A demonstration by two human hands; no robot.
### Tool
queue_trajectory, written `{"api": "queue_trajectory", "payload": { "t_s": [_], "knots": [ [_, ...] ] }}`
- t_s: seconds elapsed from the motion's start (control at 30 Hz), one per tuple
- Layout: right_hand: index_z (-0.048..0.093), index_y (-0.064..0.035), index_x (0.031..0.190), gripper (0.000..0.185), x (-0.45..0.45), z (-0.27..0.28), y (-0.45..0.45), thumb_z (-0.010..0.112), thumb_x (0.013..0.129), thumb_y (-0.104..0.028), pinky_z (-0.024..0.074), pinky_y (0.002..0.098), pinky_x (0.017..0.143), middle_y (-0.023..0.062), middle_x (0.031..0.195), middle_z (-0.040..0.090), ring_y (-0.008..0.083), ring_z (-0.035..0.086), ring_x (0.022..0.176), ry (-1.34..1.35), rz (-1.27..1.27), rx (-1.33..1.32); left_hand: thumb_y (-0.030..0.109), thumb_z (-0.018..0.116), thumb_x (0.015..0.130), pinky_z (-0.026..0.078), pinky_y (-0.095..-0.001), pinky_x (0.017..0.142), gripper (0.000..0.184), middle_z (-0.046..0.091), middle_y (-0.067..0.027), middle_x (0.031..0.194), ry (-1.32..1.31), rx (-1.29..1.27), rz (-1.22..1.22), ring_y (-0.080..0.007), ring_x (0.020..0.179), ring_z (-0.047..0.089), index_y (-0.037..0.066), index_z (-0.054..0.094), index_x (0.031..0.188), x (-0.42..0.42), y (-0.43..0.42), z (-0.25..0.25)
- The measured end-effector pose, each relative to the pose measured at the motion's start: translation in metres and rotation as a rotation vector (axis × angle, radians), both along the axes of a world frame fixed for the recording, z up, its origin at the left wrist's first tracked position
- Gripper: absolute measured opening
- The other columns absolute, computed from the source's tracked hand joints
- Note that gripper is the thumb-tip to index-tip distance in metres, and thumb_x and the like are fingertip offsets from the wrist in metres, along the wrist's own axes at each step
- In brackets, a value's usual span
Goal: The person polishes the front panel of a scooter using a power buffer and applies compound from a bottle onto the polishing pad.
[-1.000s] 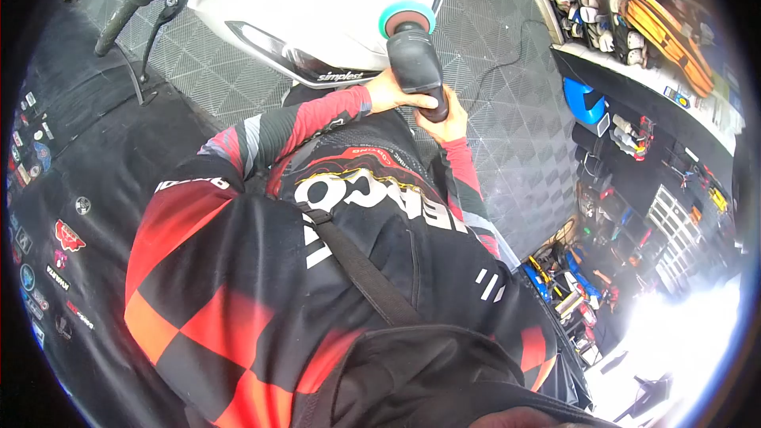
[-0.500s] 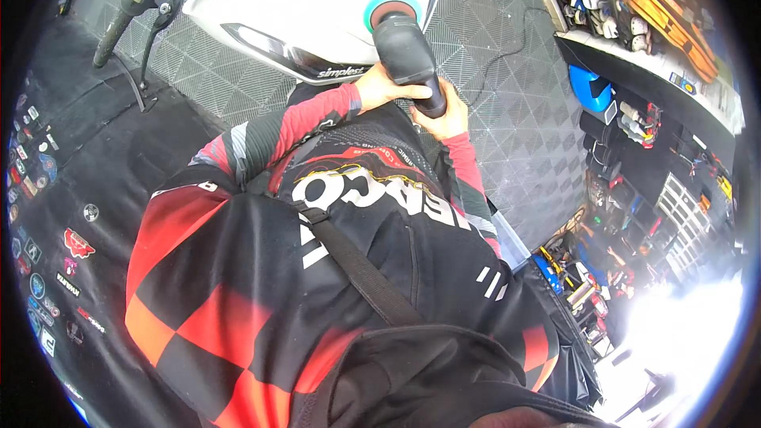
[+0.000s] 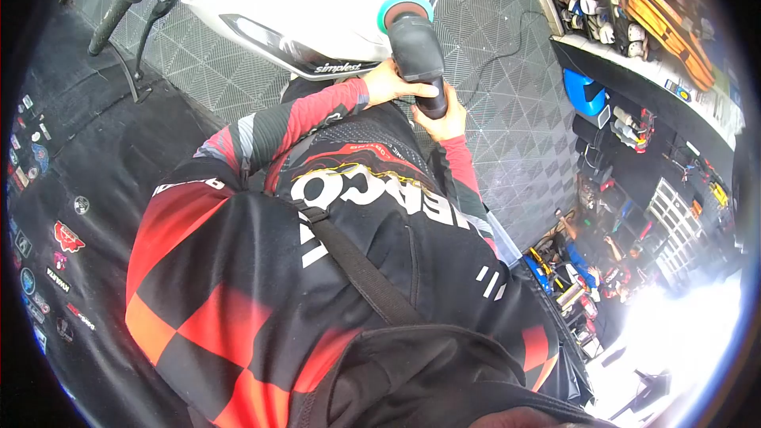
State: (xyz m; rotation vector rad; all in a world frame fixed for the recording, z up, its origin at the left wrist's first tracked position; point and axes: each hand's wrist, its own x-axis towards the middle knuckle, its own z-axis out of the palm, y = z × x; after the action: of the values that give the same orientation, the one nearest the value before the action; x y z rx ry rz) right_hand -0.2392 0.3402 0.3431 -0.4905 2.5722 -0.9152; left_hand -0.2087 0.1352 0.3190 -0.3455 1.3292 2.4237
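"simplest" on wht panel [image 3: 305,4], partly legible wht ltrs [image 3: 358,189] on blk/red shirt [image 3: 317,289]

"How bright is it on your far-off screen?"

"Very bright. I see a big white glare [image 3: 686,341] low on the right, and it hides what is there."

"Is the white panel [image 3: 309,4] clear on mine?"

"It shines so much that its top looks washed out. The floor [image 3: 523,127] is bright and gray. The mat [image 3: 87,135] on the left is darker."

"I can see the shirt [image 3: 380,246] well."

"Me too, but the stuff near the glare looks hazy and soft. My view bends like a bowl, with black corners and a blue rim."
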Motion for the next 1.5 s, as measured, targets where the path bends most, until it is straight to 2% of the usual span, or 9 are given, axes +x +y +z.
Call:
{"api": "queue_trajectory", "payload": {
  "t_s": [0.53, 0.9, 0.97, 1.03, 1.2, 1.23, 1.37, 1.43, 1.5],
  "knots": [
    [0.053, -0.0089, 0.131, 0.081, 0.004, -0.004, 0.004, 0.088, 0.065, -0.040, 0.0573, 0.0434, 0.085, 0.0207, 0.108, 0.070, 0.0362, 0.072, 0.098, -0.057, 0.019, -0.004, 0.026, 0.090, 0.073, 0.047, -0.0370, 0.102, 0.063, 0.066, -0.0072, 0.119, 0.003, -0.041, -0.022, -0.0185, 0.114, 0.060, 0.005, 0.060, 0.124, 0.007, 0.000, 0.000],
    [0.054, -0.0052, 0.130, 0.085, -0.005, -0.018, -0.005, 0.090, 0.062, -0.041, 0.0572, 0.0429, 0.086, 0.0195, 0.113, 0.069, 0.0353, 0.071, 0.101, 0.128, 0.070, -0.045, 0.022, 0.091, 0.073, 0.048, -0.0367, 0.102, 0.066, 0.064, -0.0077, 0.122, 0.142, -0.102, -0.023, -0.0182, 0.115, 0.059, 0.006, 0.057, 0.128, 0.006, -0.023, 0.010],
    [0.055, -0.0050, 0.130, 0.085, -0.006, -0.023, 0.002, 0.090, 0.061, -0.041, 0.0573, 0.0429, 0.086, 0.0189, 0.114, 0.069, 0.0348, 0.071, 0.101, 0.156, 0.083, -0.014, 0.029, 0.092, 0.071, 0.047, -0.0351, 0.103, 0.067, 0.066, -0.0081, 0.121, 0.154, -0.070, -0.013, -0.0179, 0.115, 0.060, 0.005, 0.060, 0.125, 0.006, -0.018, 0.005],
    [0.056, -0.0059, 0.129, 0.083, -0.008, -0.022, 0.000, 0.090, 0.060, -0.040, 0.0574, 0.0426, 0.086, 0.0177, 0.117, 0.068, 0.0337, 0.071, 0.102, 0.265, 0.121, -0.045, 0.018, 0.092, 0.070, 0.047, -0.0372, 0.104, 0.072, 0.062, -0.0076, 0.127, 0.148, -0.025, -0.080, -0.0188, 0.120, 0.056, 0.006, 0.055, 0.131, 0.006, -0.017, 0.000],
    [0.057, -0.0087, 0.128, 0.081, -0.033, -0.010, -0.042, 0.088, 0.057, -0.033, 0.0560, 0.0429, 0.072, 0.0124, 0.096, 0.067, 0.0329, 0.069, 0.083, 0.432, 0.276, -0.112, 0.014, 0.090, 0.074, 0.048, -0.0362, 0.102, 0.069, 0.062, -0.0076, 0.125, 0.175, -0.018, -0.026, -0.0181, 0.118, 0.057, 0.005, 0.054, 0.133, 0.014, -0.057, 0.009],
    [0.057, -0.0087, 0.128, 0.081, -0.036, -0.008, -0.049, 0.088, 0.057, -0.033, 0.0560, 0.0429, 0.072, 0.0124, 0.096, 0.067, 0.0329, 0.069, 0.083, 0.433, 0.280, -0.119, 0.015, 0.089, 0.075, 0.048, -0.0356, 0.101, 0.068, 0.062, -0.0075, 0.125, 0.087, 0.101, -0.041, -0.0181, 0.117, 0.057, 0.005, 0.055, 0.132, 0.014, -0.067, 0.023],
    [0.057, -0.0083, 0.127, 0.083, -0.037, -0.007, -0.051, 0.090, 0.055, -0.035, 0.0551, 0.0426, 0.071, 0.0127, 0.097, 0.067, 0.0323, 0.068, 0.083, 0.482, 0.338, -0.087, 0.015, 0.090, 0.073, 0.047, -0.0357, 0.102, 0.069, 0.063, -0.0073, 0.125, 0.167, 0.016, -0.032, -0.0182, 0.117, 0.057, 0.005, 0.055, 0.132, 0.017, -0.063, -0.002],
    [0.057, -0.0072, 0.129, 0.081, -0.027, -0.013, -0.032, 0.090, 0.057, -0.024, 0.0573, 0.0382, 0.085, 0.0132, 0.112, 0.069, 0.0304, 0.071, 0.099, 0.425, 0.289, -0.049, 0.015, 0.091, 0.072, 0.046, -0.0362, 0.105, 0.070, 0.062, -0.0075, 0.128, 0.199, 0.006, -0.059, -0.0188, 0.119, 0.056, 0.005, 0.056, 0.133, 0.016, -0.053, -0.001],
    [0.056, -0.0073, 0.130, 0.081, -0.014, -0.017, -0.014, 0.089, 0.058, -0.024, 0.0572, 0.0380, 0.087, 0.0133, 0.114, 0.069, 0.0299, 0.071, 0.100, 0.390, 0.263, -0.023, 0.017, 0.091, 0.072, 0.045, -0.0363, 0.105, 0.069, 0.063, -0.0067, 0.128, 0.271, 0.034, -0.080, -0.0183, 0.120, 0.056, 0.006, 0.058, 0.132, 0.015, -0.034, -0.014]
  ]
}}
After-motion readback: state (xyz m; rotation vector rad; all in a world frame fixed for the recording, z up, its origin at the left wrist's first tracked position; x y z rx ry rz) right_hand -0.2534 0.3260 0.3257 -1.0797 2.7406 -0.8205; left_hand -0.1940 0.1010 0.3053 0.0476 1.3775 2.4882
